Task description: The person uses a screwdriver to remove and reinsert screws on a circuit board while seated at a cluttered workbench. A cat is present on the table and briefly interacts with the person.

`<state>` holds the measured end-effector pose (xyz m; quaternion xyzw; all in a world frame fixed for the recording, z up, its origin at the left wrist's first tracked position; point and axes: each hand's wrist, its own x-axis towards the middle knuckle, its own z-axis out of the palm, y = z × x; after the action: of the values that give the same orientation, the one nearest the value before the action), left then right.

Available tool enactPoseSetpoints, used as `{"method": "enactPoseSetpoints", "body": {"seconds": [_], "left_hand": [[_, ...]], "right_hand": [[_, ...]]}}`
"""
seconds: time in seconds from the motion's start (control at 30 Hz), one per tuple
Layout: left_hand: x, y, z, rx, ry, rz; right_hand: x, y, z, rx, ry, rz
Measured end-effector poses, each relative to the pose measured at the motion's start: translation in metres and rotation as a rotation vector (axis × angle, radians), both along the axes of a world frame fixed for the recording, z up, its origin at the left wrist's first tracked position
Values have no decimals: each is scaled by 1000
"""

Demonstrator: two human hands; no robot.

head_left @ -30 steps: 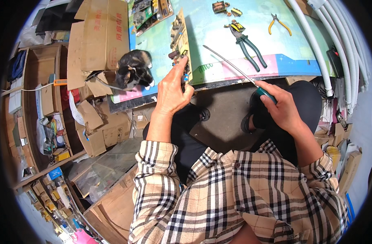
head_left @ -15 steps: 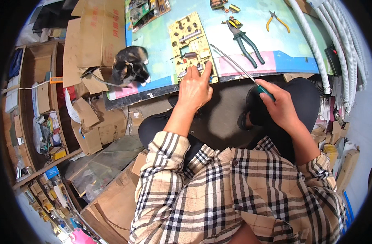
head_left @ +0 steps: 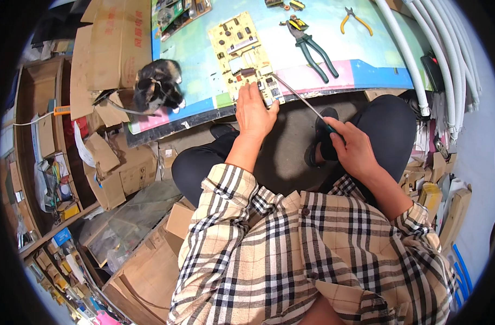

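Observation:
A tan circuit board [head_left: 234, 54] with many soldered parts lies on the table, its near end by the front edge. My left hand [head_left: 255, 114] is on that near end, fingers together over the parts and thumb at the right-hand corner. In my right hand [head_left: 356, 149] is a long, thin screwdriver [head_left: 300, 98], with my fingers wrapped around its dark green handle. The shaft slants up and left, its tip at the board's right edge; whether it touches cannot be made out. To the right lie green-handled cutters [head_left: 314, 54].
A black-and-orange cat [head_left: 157, 86] sits at the table's left edge, beside a cardboard box [head_left: 115, 49]. Small yellow-handled pliers [head_left: 357, 20] lie at the far right, near white hoses [head_left: 407, 49]. More circuit boards [head_left: 180, 19] are stacked at the far left.
My left index finger, stretched out over the board before, now rests with the other fingers on its near end. The screwdriver tip has shifted nearer along the board's right edge. The whole view has shifted slightly.

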<state>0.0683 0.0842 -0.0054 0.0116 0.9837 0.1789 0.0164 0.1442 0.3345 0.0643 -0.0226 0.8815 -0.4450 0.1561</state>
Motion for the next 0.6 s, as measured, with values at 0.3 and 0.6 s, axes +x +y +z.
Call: {"method": "enactPoseSetpoints", "body": {"seconds": [0.3,0.6], "left_hand": [[-13,-4,-13,-90,-87,244],[-17,-1,-17,-164,-149,236]], "right_hand": [[-4,-3,-4,10,68,18],[2,-24,-33,-805,-920,-263]]}}
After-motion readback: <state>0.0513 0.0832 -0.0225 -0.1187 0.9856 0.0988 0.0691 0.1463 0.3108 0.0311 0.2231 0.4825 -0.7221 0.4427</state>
